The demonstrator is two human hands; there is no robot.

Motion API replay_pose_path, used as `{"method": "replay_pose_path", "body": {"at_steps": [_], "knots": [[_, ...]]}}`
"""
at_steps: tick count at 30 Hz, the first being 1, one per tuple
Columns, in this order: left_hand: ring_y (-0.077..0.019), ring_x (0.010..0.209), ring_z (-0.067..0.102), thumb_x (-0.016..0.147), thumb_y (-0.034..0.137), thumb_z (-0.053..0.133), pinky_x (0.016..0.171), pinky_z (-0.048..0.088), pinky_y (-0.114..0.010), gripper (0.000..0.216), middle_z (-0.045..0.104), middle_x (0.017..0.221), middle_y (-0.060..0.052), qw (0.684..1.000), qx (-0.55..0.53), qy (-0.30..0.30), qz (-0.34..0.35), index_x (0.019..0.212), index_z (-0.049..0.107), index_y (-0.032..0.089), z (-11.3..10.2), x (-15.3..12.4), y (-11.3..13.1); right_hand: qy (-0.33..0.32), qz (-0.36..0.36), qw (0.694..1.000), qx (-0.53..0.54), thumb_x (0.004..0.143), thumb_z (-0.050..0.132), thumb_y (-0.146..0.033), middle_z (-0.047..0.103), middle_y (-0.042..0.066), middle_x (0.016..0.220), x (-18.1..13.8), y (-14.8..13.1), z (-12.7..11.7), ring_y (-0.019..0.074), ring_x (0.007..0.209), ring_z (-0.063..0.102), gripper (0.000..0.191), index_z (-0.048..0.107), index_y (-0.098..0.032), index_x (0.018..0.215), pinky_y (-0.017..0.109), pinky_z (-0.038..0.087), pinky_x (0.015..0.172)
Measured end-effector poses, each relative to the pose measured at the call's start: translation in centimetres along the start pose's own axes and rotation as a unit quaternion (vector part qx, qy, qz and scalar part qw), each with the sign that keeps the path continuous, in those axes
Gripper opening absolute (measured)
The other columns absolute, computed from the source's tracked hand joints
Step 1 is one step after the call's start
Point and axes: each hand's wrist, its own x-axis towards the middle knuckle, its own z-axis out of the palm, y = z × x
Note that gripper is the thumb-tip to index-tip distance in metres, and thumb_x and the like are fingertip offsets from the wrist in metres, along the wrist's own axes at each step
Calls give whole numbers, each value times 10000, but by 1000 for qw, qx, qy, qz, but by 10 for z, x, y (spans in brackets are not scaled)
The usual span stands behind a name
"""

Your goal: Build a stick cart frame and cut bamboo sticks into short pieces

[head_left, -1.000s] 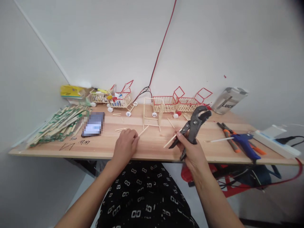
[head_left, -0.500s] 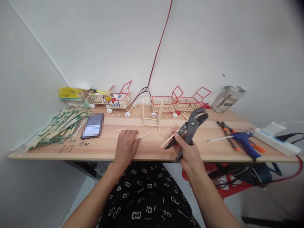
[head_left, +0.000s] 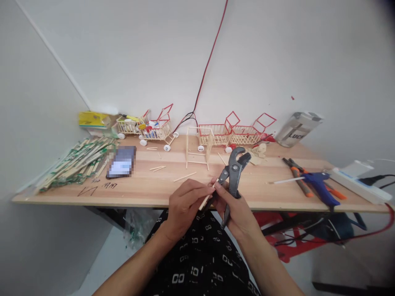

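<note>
Ideally, the left hand pinching the thin pale wooden stick holds it steady while the right hand grips the black metal cutters, which point to 1 o'clock.

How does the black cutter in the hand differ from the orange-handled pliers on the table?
The black cutter is held head up in the right hand, beside the wooden stick in the left hand; the orange-handled pliers lie flat on the table. The cutter is dark all over with a broad hooked head; the pliers are slim with orange grips. Both are two-handled tools.
</note>
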Motion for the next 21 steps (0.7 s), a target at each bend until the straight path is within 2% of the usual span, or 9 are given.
{"method": "replay_pose_path", "body": {"at_steps": [2, 4, 7, 9, 11, 13, 17, 21], "knots": [[-139, 854, 627, 857, 134, 611, 756, 498, -252, 107, 689, 915, -47, 996, -33, 31, -77, 916, 682, 188, -5, 6, 4, -15, -8, 1000, -22, 616, 854, -301, 655, -9, 724, 2, -1, -5, 112, 698, 612, 298, 733, -157, 848, 215, 521, 676], [-124, 770, 616, 894, 210, 571, 709, 481, -246, 81, 682, 875, -39, 974, -96, 41, -199, 861, 634, 172, -11, 12, 7, -30, -4, 998, -50, 670, 818, -346, 648, -1, 747, 3, -4, -12, 114, 713, 604, 289, 731, -163, 876, 216, 509, 675], [-75, 568, 508, 904, 302, 551, 567, 398, -201, 199, 612, 668, 9, 912, -202, -19, -357, 780, 574, 148, -17, 19, 5, -53, 28, 991, -117, 738, 748, -439, 640, 17, 759, 1, -12, -28, 130, 702, 597, 331, 724, -166, 923, 246, 501, 661], [-55, 516, 434, 879, 340, 582, 518, 330, -181, 232, 547, 590, 34, 874, -251, -57, -412, 778, 589, 131, -19, 20, 1, -71, 46, 981, -173, 756, 711, -497, 635, 31, 754, -4, -20, -39, 148, 703, 596, 389, 717, -157, 945, 273, 502, 671], [-44, 492, 389, 857, 373, 607, 487, 275, -174, 251, 519, 571, 44, 844, -287, -84, -445, 835, 621, 123, -21, 19, -1, -84, 66, 965, -238, 769, 674, -545, 639, 49, 775, -11, -29, -47, 165, 728, 598, 448, 707, -141, 961, 294, 500, 698], [-38, 476, 368, 837, 392, 629, 471, 242, -174, 275, 511, 564, 47, 827, -300, -114, -461, 879, 644, 121, -22, 18, 1, -95, 83, 943, -307, 790, 619, -593, 640, 62, 802, -19, -38, -52, 181, 754, 598, 503, 693, -134, 981, 316, 499, 717], [-38, 472, 362, 815, 374, 652, 465, 224, -181, 268, 503, 547, 47, 825, -285, -152, -463, 890, 682, 118, -21, 21, 9, -148, 81, 880, -443, 814, 505, -674, 639, 71, 822, -29, -55, -50, 203, 782, 600, 593, 658, -134, 1008, 349, 491, 749], [-46, 479, 361, 814, 357, 646, 473, 220, -185, 256, 468, 510, 53, 834, -247, -166, -465, 909, 708, 128, -21, 27, 13, -196, 48, 818, -539, 851, 397, -691, 637, 75, 816, -29, -68, -43, 201, 791, 586, 590, 643, -155, 856, 324, 478, 724]]}}
